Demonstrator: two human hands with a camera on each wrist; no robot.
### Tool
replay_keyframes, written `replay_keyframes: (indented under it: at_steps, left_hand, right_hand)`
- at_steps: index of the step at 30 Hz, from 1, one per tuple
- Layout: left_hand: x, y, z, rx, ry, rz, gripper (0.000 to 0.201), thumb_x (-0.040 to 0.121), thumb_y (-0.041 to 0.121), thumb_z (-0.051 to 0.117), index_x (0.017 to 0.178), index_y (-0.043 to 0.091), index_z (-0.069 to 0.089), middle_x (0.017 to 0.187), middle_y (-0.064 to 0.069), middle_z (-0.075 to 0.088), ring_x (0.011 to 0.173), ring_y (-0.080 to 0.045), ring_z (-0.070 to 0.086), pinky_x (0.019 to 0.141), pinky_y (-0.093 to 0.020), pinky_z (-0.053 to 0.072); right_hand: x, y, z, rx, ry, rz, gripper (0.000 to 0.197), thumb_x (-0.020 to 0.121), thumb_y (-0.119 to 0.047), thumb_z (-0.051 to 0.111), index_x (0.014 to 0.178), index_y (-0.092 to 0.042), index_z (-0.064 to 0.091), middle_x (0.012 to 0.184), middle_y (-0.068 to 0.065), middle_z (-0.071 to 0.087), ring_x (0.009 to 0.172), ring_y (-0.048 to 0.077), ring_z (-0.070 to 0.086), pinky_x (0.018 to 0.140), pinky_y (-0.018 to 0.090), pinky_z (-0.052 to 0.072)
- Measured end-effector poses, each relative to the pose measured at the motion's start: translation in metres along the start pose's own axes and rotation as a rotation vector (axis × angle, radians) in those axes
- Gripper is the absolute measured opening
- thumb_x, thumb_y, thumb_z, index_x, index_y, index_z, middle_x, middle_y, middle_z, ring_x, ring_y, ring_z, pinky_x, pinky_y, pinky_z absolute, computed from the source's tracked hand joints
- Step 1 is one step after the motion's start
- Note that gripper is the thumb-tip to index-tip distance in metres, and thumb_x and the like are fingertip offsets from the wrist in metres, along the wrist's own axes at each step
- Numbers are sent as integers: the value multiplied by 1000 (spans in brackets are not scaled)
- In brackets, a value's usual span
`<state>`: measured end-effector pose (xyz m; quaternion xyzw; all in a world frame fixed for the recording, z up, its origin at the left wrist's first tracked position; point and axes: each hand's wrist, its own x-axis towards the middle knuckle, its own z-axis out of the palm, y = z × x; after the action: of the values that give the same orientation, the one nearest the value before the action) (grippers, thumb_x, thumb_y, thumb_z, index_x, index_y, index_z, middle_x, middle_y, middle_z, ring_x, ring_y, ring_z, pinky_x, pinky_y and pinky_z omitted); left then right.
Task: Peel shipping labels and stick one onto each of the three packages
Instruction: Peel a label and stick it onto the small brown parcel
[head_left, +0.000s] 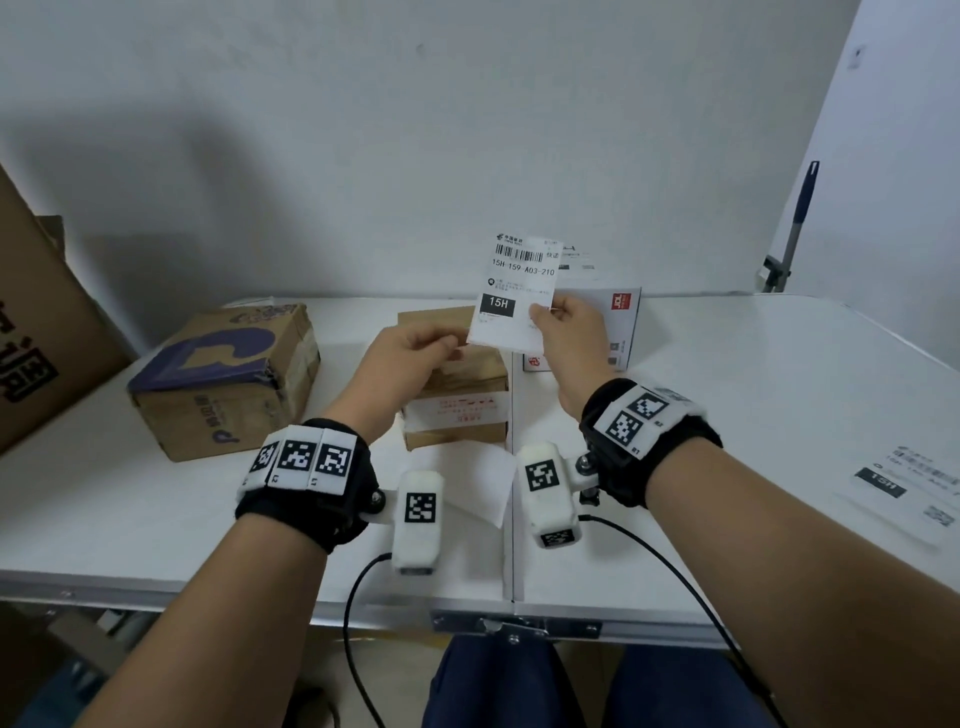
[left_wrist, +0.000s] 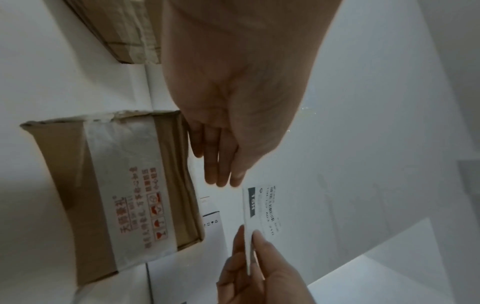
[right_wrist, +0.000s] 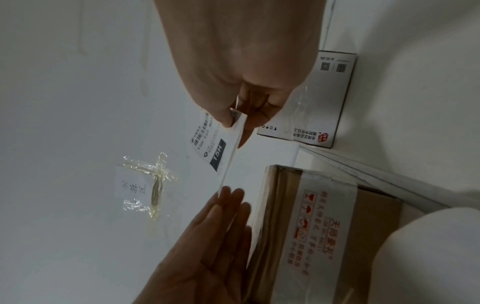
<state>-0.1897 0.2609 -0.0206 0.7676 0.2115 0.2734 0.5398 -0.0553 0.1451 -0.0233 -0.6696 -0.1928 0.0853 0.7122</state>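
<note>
My right hand (head_left: 545, 312) pinches the lower right edge of a white shipping label (head_left: 514, 291) and holds it upright above the table. The fingers of my left hand (head_left: 441, 345) are straight, their tips touching the label's lower left corner. In the left wrist view the left hand (left_wrist: 221, 174) meets the label (left_wrist: 259, 207). In the right wrist view the right hand (right_wrist: 233, 121) pinches the label (right_wrist: 213, 144). Three packages stand on the table: a purple-printed brown box (head_left: 223, 379), a small taped brown box (head_left: 457, 395) and a white box (head_left: 608, 322).
Another printed label (head_left: 904, 493) lies on the white table (head_left: 727, 364) at the right. A white sheet of paper (head_left: 467, 483) lies in front of the small box. A large cardboard carton (head_left: 36, 322) leans at the far left. A taped note (right_wrist: 140, 185) hangs on the wall.
</note>
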Motion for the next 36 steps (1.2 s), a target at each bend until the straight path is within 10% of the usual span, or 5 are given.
replay_keyframes:
  at_steps: [6,12,19,36]
  left_hand:
    - [4,7,-4,-303,-24,-191,18,91,23,63,98,9,72,95,-6,75,71,-11,60,84,-28,52]
    - [7,4,-5,-256,-127,-223,14,86,23,69,94,13,74,90,0,76,63,-4,58,56,-13,48]
    - [5,2,-2,-300,-110,-219,15,86,19,69,97,10,73,88,-2,75,61,-6,58,50,-14,45]
    - [8,10,8,-431,-65,-177,13,89,16,65,96,7,70,90,-3,72,59,-4,58,61,-18,53]
  right_hand:
    - [3,0,3,-26,2,-96,14,90,-17,58,102,-14,65,100,2,71,95,20,67,90,40,54]
    - [5,-5,3,-30,14,-120,8,91,-16,58,97,-18,63,99,4,71,95,21,66,91,40,54]
    - [5,-3,3,-32,3,-141,11,90,-17,59,100,-18,64,100,1,71,95,19,67,92,41,53]
    - [11,-4,-8,-114,16,-188,35,90,-18,61,123,-19,50,114,-5,58,98,6,56,85,21,46]
